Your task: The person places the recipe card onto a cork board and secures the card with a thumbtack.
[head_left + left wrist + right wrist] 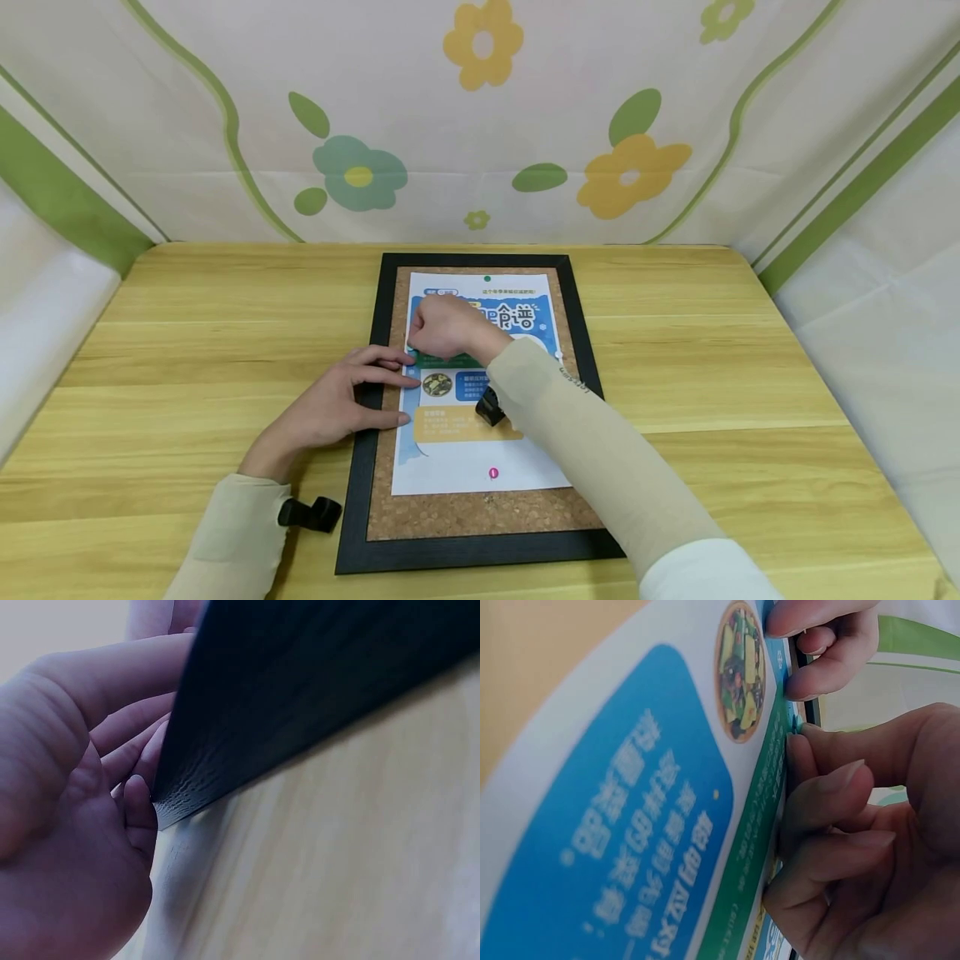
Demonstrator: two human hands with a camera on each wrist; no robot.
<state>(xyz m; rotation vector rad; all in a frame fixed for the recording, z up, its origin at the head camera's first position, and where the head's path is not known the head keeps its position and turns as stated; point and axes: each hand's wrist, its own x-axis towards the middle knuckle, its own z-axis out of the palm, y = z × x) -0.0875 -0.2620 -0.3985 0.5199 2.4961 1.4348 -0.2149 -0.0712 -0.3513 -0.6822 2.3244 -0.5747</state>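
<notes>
A printed poster [465,467] with blue, green and orange blocks lies on a black-framed cork board [420,517]. My right hand [447,327] is at the poster's left edge, its thumb and forefinger pinching a small teal pushpin [797,721] against the paper. Just below it, my left hand [337,406] spreads its fingers over the frame's left side, fingertips resting on the poster's edge. In the left wrist view, the left hand [67,780] lies along the dark frame [262,682]. A green pin [487,279] sits at the poster's top, a pink pin [493,473] at its bottom.
The board lies on a light wooden table [712,358]. A flowered cloth [420,83] hangs behind, with more cloth at both sides. A whitish pin [558,355] shows at the poster's right edge, and the right forearm [592,442] crosses over the board's right side.
</notes>
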